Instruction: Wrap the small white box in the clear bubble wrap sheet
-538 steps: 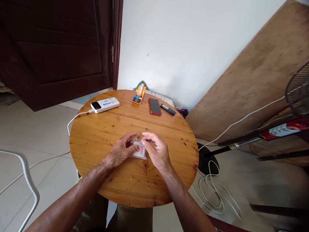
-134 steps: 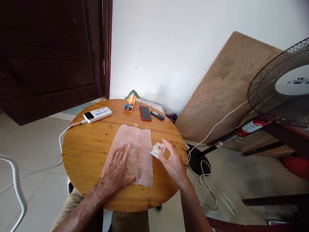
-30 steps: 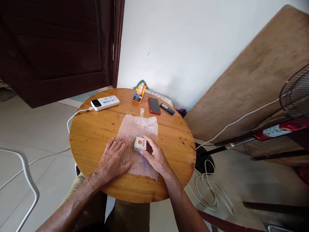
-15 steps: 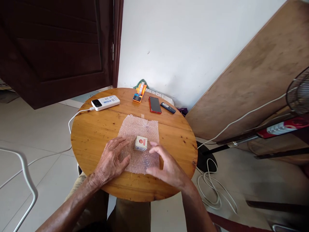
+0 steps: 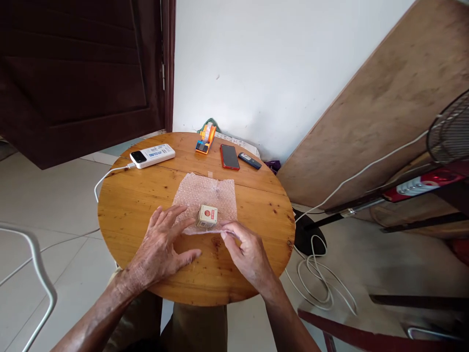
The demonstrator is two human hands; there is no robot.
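A small cream box (image 5: pixel 207 216) with a red label rests on a sheet of bubble wrap (image 5: pixel 205 188) in the middle of the round wooden table. The near part of the sheet is folded up, so its front edge lies close to the box. My right hand (image 5: pixel 249 254) pinches that edge at its right corner, thumb against fingers. On the left side, my left hand (image 5: pixel 161 244) is spread with thumb and fingers apart. Its fingertips are over the sheet's left edge, beside the box; whether they touch the wrap I cannot tell.
An orange tape dispenser (image 5: pixel 205 138), a red-edged phone (image 5: pixel 229 157) and a dark handset (image 5: pixel 249 161) lie along the table's far side. A white power bank (image 5: pixel 152 156) with a cable sits at the left. To the right stands a fan (image 5: pixel 449 129), with coiled cable on the floor.
My right hand has gone from open to pinching the wrap's near edge, which has been lifted and folded toward the box. My left hand stays spread. The view has shifted slightly.
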